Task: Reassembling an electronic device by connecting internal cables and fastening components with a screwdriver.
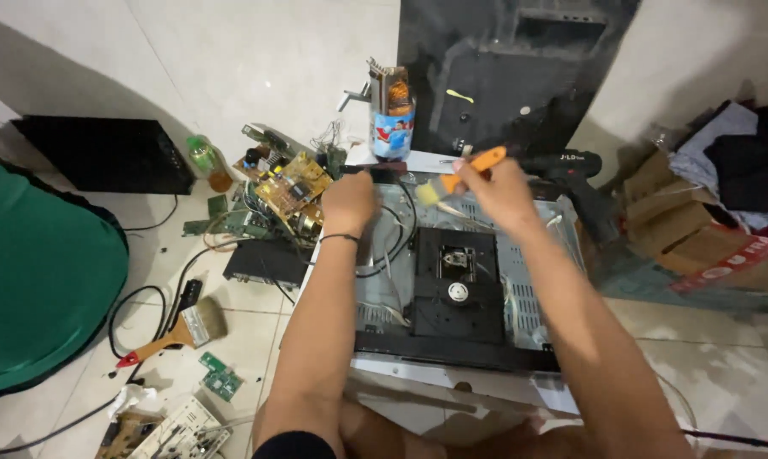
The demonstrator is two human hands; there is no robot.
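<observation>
Cover off, disc player innards bare — right hand clamped on orange-handled brush, left hand fisted at far edge, contents unclear — dusting midway.

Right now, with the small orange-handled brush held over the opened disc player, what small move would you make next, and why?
Probably sweep the orange-handled brush downward along the metal chassis of the opened disc player. The right hand holds it at the far edge, bristles pointing left, while the left hand rests on the black cables, seemingly holding them aside.
</observation>
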